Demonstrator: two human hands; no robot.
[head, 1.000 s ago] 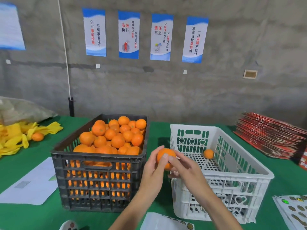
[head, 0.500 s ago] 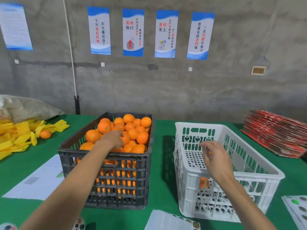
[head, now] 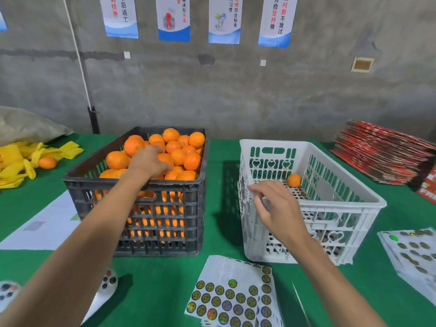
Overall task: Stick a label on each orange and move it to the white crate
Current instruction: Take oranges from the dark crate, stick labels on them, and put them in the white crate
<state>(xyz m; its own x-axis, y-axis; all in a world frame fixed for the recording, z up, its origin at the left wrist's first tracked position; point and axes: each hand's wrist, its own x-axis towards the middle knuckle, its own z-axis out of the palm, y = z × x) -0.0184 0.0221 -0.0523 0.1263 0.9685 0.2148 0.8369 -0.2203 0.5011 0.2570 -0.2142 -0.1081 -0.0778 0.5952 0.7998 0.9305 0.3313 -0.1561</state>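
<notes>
Green tabletop [head: 219, 274] under a grey concrete wall, carrying two crates.
Left hand [head: 148, 161] is reaching into the black crate [head: 141, 208], resting on the piled oranges [head: 179, 156] with fingers curling down over them; whether it is gripping one, I cannot tell. Right hand [head: 276, 208] is hovering at the near rim of the white crate [head: 342, 204], fingers loosely curled and holding nothing. One orange [head: 294, 180] is lying at the far end inside the white crate. One label sheet [head: 231, 296] is lying in front of the crates, and more sheets [head: 415, 253] are lying at the right. One stray orange [head: 47, 162] is sitting among yellow wrappers [head: 16, 161] at the left.
</notes>
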